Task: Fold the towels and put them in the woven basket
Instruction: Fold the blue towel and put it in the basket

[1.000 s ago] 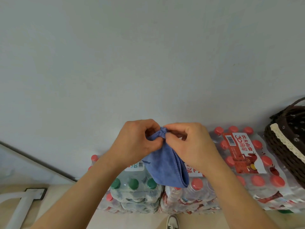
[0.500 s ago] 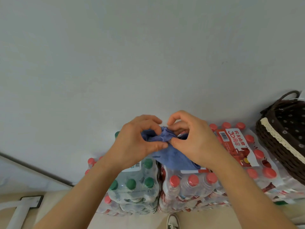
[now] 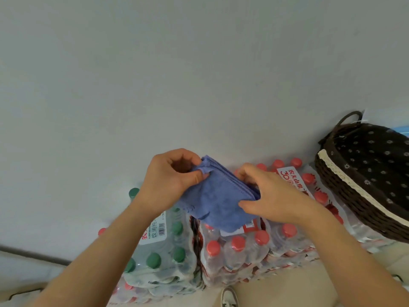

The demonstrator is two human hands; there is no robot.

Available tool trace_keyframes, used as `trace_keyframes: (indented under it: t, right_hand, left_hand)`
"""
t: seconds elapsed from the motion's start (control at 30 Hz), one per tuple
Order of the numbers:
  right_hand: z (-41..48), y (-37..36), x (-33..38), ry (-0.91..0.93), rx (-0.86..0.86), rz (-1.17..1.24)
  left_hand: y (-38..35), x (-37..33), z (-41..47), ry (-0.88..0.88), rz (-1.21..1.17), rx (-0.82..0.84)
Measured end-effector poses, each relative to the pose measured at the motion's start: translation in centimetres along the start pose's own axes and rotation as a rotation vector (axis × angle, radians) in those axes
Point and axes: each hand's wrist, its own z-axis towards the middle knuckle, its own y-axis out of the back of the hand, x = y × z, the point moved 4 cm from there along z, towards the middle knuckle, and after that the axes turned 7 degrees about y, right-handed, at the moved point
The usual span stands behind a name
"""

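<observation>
Towel (image 3: 218,202) between both hands (image 3: 170,180) (image 3: 273,196)

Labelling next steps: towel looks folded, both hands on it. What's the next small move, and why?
Probably carry the towel right, toward the basket. It is a compact stack of layers held in the air: the left hand pinches its top corner, the right hand grips its right edge. The basket sits open to the right.

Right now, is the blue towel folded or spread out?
Folded. The blue towel is a small square with several stacked edges showing on one side, pinched by the left hand and held by the right hand.
</observation>
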Motion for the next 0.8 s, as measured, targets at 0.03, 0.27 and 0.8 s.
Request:
trace_keyframes:
  t: [0.03,0.27,0.8]
  right_hand:
    - [0.0,0.1,-0.8,-0.007,-0.004,0.014]
    - [3.3,3.3,-2.6,0.144,-0.162,-0.188]
    - [-1.8,-6.4,-9.3,0.126,0.102,-0.177]
  left_hand:
    - [0.2,0.2,0.3,0.012,-0.007,0.000]
    - [-0.1,1.1,3.5,-0.096,0.355,0.097]
    - [-6.3,11.2,-2.2,-0.337,1.029,0.428]
